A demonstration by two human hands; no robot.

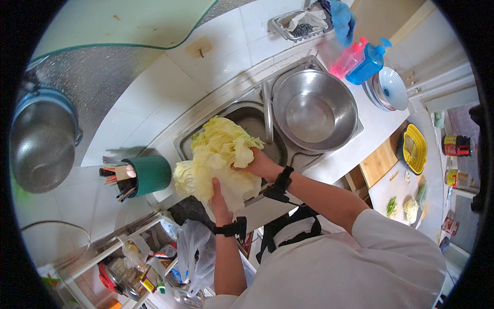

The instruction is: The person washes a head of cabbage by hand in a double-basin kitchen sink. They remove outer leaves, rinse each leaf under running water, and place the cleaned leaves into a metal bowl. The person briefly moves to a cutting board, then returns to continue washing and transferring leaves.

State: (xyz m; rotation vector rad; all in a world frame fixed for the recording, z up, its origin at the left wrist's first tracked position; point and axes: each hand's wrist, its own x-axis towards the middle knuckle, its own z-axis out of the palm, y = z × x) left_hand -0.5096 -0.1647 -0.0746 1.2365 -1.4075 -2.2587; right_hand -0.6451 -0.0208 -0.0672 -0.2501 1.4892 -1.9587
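Note:
Both of my hands hold a pile of pale yellow-green napa cabbage leaves (220, 154) over the near side of the left sink basin (251, 114). My left hand (220, 201) grips the leaves from the lower edge, thumb up against them. On the right side of the pile, my right hand (260, 164) has its fingers partly hidden among the leaves. The curved metal faucet (267, 112) hangs just beyond my right hand. A large stainless steel bowl (312, 112) rests over the right part of the sink, with a little liquid or shine at its bottom.
A green utensil holder (152, 175) stands left of the sink. Pink (347, 58) and blue (366, 63) pump bottles and stacked bowls (389, 89) are at the back right. Farther right, a cutting board (393, 185) carries vegetable pieces near a yellow basket (415, 148). Plastic bags (195, 247) hang below left.

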